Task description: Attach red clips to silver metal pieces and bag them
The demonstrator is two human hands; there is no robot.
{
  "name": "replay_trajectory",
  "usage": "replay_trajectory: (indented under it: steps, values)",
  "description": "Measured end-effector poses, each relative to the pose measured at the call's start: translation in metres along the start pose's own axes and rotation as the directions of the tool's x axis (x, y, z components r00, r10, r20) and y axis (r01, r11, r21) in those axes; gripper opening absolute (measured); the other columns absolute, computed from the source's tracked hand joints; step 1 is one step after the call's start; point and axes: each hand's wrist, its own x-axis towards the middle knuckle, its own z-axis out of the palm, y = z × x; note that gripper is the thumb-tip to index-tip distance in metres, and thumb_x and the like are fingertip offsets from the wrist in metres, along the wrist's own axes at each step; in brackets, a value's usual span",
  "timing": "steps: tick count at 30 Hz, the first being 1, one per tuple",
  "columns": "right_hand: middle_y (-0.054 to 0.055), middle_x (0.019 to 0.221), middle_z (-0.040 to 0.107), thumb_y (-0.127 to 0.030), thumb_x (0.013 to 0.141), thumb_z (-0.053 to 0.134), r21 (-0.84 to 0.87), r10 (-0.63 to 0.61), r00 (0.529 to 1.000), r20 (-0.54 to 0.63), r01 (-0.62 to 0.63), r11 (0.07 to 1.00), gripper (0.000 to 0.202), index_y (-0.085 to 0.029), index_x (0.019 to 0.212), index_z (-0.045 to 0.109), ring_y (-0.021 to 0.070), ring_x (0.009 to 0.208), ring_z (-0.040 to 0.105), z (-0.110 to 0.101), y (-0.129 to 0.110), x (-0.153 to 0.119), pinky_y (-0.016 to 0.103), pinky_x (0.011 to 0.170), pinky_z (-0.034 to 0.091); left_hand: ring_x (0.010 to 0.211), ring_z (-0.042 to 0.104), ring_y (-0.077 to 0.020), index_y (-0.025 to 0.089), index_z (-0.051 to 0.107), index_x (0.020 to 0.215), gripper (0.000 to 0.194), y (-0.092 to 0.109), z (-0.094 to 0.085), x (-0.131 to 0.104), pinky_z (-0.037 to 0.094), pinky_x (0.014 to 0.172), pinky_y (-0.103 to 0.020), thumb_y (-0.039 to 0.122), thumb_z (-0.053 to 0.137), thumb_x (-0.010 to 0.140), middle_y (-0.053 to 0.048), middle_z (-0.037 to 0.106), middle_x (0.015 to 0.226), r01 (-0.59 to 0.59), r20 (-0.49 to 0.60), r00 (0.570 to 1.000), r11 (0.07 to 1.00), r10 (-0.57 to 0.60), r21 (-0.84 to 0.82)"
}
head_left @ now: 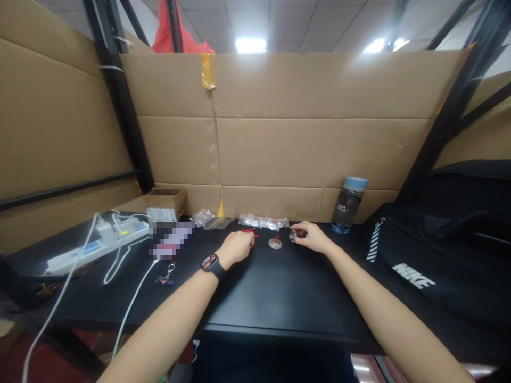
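My left hand (236, 249), with a dark watch on its wrist, is closed low over the black table. Red cord (249, 231) shows at its fingertips, and most of it is hidden by the fingers. My right hand (313, 238) pinches a clear suction cup (293, 235) with something dark brown by it, partly covered by the fingers. Between both hands a second clear suction cup (275, 244) with a small red loop on top lies on the table. Behind it stretches a clear plastic packet (263, 222) with red bits inside.
Crumpled clear bags (205, 218) and a small cardboard box (165, 202) sit at the back left. A power strip (99, 247) with white cables, a blurred phone-like item (173, 240) and a keychain (165, 279) lie left. A water bottle (348, 206) and a black bag (439, 255) stand right.
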Motion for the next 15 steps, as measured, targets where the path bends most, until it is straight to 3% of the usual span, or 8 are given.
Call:
replay_trajectory:
  steps: [6,15]
  values:
    - [0.008,0.098,0.069,-0.026,0.074,0.076,-0.003,-0.028,0.999,-0.034,0.028,1.0,0.034,-0.017,0.107,0.075,0.0199,0.082,0.066,0.0002,0.0011,-0.0006,0.033,0.081,0.053,0.106,0.071,-0.026,0.029,0.072,0.111,0.034,0.0011,-0.0008,-0.0014,0.053,0.09,-0.036,0.014,0.05,0.089,-0.003,0.076,0.114,-0.04,-0.017,0.999,0.999,0.04,0.011]
    - [0.006,0.105,0.069,-0.023,0.072,0.075,0.229,0.011,0.992,-0.122,0.018,0.973,0.032,-0.02,0.104,0.074,0.0186,0.084,0.067,-0.0021,-0.0047,0.0012,0.033,0.079,0.056,0.085,0.072,-0.0229,0.024,0.07,0.083,0.013,0.0021,-0.0057,-0.001,0.048,0.075,-0.03,0.018,0.059,0.087,-0.002,0.077,0.087,-0.04,-0.019,0.999,0.999,0.04,-0.024]
